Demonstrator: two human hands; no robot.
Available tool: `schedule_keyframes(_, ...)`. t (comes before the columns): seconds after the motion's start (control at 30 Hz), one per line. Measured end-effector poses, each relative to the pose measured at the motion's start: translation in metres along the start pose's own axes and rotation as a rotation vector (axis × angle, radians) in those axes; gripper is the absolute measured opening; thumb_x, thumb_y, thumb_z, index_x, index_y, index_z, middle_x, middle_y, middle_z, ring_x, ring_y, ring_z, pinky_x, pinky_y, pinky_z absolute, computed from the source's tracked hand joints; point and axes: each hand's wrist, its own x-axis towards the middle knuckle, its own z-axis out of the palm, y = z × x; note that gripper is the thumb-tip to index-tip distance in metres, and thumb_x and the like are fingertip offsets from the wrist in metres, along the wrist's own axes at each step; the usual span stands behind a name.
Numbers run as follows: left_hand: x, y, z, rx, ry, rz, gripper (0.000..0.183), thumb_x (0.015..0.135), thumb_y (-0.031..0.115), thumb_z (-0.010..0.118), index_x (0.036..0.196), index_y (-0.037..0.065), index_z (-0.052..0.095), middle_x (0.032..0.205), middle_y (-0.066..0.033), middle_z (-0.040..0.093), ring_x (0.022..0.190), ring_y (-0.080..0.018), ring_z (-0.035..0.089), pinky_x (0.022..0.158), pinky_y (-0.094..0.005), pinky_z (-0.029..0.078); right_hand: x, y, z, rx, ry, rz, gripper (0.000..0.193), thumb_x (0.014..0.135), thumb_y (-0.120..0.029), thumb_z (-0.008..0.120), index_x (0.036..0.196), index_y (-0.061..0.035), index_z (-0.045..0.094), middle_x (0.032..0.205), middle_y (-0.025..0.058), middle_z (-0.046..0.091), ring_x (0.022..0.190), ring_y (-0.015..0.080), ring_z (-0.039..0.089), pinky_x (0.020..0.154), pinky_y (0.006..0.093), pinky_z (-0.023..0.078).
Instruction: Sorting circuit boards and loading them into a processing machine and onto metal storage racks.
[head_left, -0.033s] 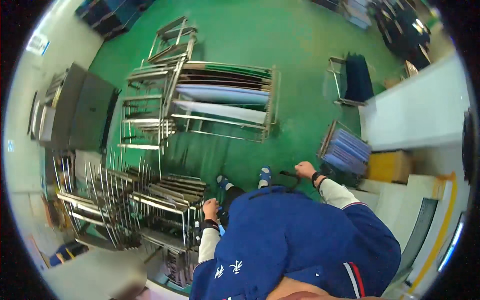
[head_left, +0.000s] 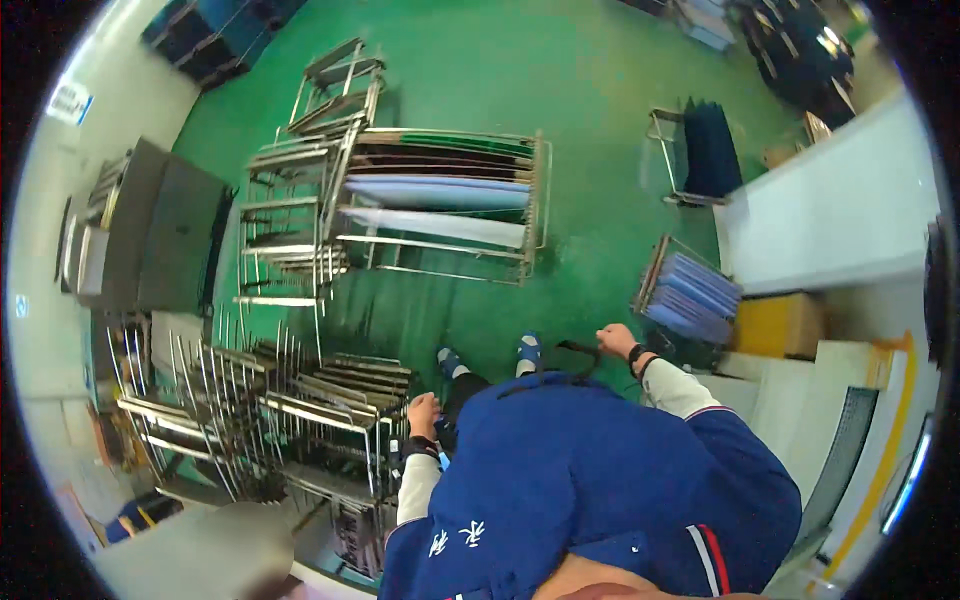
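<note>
My left hand is closed in a loose fist at my left side, beside a metal rack with rows of bars. Nothing shows in its fingers. Held out in front of my waist on the right, my right hand has its fingers curled. A dark strap runs up against those fingers; whether they grip it, I cannot make out. Dark bands circle both wrists. Blue-and-white shoes stand on the green floor between the hands.
Ahead is a wheeled rack with light and dark panels. Blue panels fill a smaller rack at right, near a yellow box. A dark-panelled rack stands farther off. Grey cabinets and upright metal rods line the left.
The racks have shifted slightly leftward in the view. My right hand sits a little farther right, and my left hand slightly higher; both stay closed.
</note>
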Motion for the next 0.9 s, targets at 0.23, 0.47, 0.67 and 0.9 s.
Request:
schedule_keyframes(0.23,0.02,0.103,0.108,0.16,-0.175,0.058,0.027,0.092,0.019,0.063,0.111,0.0,0.059,0.084,-0.0055,0.064,0.062,-0.0107,0.058,0.052,-0.0227,0.045,-0.047,0.082,-0.036,0.331,0.093,0.446,0.024,0.087,-0.023,0.056,0.085,-0.0001,0.065,0.07,0.0087,0.066,0.055,0.0177,0.06,0.048,0.0314,0.048)
schedule_keyframes(0.47,0.074,0.181,0.133,0.34,-0.149,0.089,0.021,0.09,0.017,0.065,0.106,0.003,0.063,0.082,-0.0045,0.066,0.062,-0.0104,0.06,0.05,-0.0237,0.045,-0.057,0.06,0.001,0.7,0.108,0.448,0.019,0.089,-0.019,0.056,0.079,-0.0044,0.061,0.065,0.0052,0.061,0.049,0.0165,0.056,0.042,0.0308,0.044)
schedule_keyframes(0.67,0.158,0.302,0.115,0.367,-0.055,0.308,0.018,0.089,0.017,0.065,0.1,0.002,0.066,0.079,-0.0049,0.067,0.061,-0.011,0.06,0.05,-0.0247,0.046,-0.006,0.009,-0.014,0.476,0.12,0.416,0.014,0.087,-0.019,0.059,0.085,-0.0052,0.062,0.072,0.005,0.062,0.052,0.0146,0.055,0.044,0.029,0.044)
schedule_keyframes(0.9,0.26,0.436,0.074,0.401,0.124,0.5,0.027,0.088,0.027,0.066,0.094,0.001,0.07,0.078,-0.0038,0.068,0.067,-0.0099,0.06,0.062,-0.0261,0.049,0.105,-0.099,-0.026,0.575,0.215,0.343,0.018,0.084,-0.023,0.063,0.081,-0.0048,0.063,0.072,0.0058,0.063,0.055,0.0157,0.056,0.045,0.0311,0.043)
